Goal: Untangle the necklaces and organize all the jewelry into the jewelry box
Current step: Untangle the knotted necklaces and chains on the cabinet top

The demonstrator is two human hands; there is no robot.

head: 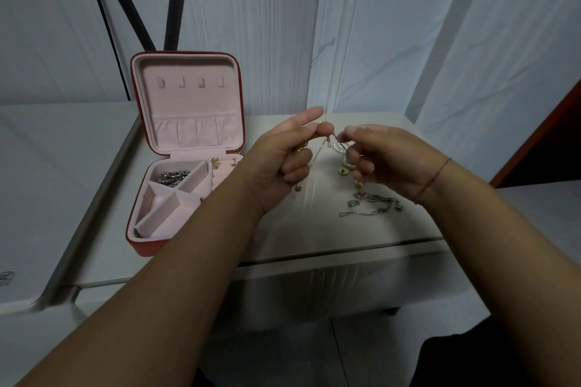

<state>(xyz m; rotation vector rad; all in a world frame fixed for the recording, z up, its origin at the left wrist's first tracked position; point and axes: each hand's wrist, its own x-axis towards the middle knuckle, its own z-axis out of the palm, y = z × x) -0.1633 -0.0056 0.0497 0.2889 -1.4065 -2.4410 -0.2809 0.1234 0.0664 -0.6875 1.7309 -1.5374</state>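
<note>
Pinching the gold-and-pearl necklace tangle (334,148) mid-frame, each grip narrow on it, left hand (281,165) and right hand (391,160) look mid-untangling; silver chain (375,203) lies on the table (298,236), only a few pieces (173,177) in the jewelry box (188,104).

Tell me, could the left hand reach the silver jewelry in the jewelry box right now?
Probably yes: the jewelry box stands open beside the left hand, nothing between it and the silver jewelry, though that hand pinches the gold chain.
</note>
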